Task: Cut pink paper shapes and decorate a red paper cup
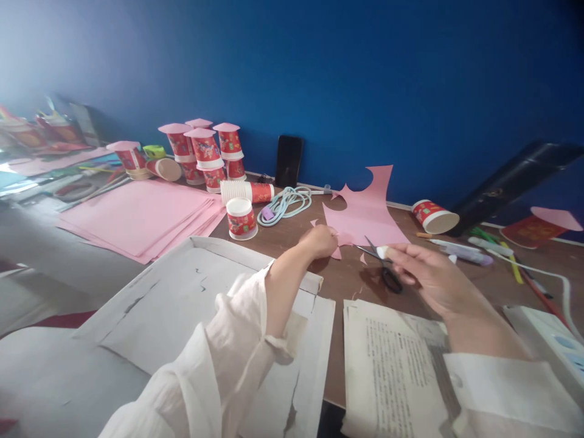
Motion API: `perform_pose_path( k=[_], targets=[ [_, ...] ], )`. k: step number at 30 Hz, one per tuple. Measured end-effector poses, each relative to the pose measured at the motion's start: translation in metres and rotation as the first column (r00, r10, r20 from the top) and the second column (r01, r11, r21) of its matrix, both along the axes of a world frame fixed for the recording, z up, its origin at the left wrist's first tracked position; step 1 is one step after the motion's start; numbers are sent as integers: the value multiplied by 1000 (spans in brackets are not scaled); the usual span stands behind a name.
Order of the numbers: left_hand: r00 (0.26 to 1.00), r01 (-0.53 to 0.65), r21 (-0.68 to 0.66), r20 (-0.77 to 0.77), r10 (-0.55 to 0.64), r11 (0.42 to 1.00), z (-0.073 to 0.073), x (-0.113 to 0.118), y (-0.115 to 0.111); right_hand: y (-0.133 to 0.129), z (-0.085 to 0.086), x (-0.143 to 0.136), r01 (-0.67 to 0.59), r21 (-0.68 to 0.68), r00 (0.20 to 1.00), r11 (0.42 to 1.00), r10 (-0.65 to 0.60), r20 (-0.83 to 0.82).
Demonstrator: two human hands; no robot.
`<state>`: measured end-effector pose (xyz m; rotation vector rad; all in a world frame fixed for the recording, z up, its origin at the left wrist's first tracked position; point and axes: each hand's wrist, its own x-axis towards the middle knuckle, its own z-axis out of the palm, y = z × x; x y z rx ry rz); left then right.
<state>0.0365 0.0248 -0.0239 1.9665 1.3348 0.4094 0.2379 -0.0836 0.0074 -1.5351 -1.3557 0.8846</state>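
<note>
From my end, the left hand [320,241] shows mostly its back and wrist. Its fingers curl down over a pink scrap [344,239] to the left of the scissors [391,278], and the fingertips are hidden, so I can't tell how wide that grip is or whether it pinches anything. My right hand [424,274] has its grip closed on a small white thing [382,251], too small for me to make out, right above the blades of the scissors. The scissors lie on the desk [365,283] with the blades parted, and I can't see whether the right fingers touch them.

The cut pink sheet [365,213] is just behind the scissors, its far end up toward the blue wall [319,73] and curved bites taken out of its edges. Its near left corner runs up to the left hand, where I lose the outline. Small pink offcuts [364,259] lie just beside the blades.

In front of the scissors, the printed pages [392,365] are partly covered by my right forearm and cut off at the bottom. Well left of the scissors, pink-topped cups [204,149] are stacked, some hiding others. Farther left than those, everything blurs at the edge. The black case [511,182], right of the scissors, runs out of view.
</note>
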Motion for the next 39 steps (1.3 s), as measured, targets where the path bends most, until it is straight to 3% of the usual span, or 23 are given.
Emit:
perform_pose_path(
  k=[3,6,9,15,20,23,34,39],
  targets=[
    [999,34,7,5,-34,999,-3,-1,4,9,-8,-12,26,-66,994,997,-19,106],
    [999,37,16,11,-38,999,-5,-2,5,22,-14,-25,9,-25,956,1000,-1,295],
    [1000,21,28,4,-21,999,-3,-3,3,35,-16,-34,-46,23,926,999,34,376],
    [1000,-31,55,4,31,998,0,-3,1,52,-17,-37,-10,29,915,1000,-2,403],
    [998,-52,80,39,49,995,-3,-2,5,48,-20,-36,96,144,939,985,-137,314],
    [995,-93,82,49,89,992,-5,-1,6,43,-25,-35,76,145,951,987,-115,287],
    [995,-91,0,46,91,996,-5,-1,5,49,-31,-43,-12,160,840,987,-77,537],
    [998,-68,41,-5,68,997,-2,-1,5,54,-33,-46,-7,98,778,995,-56,626]
  ],
)
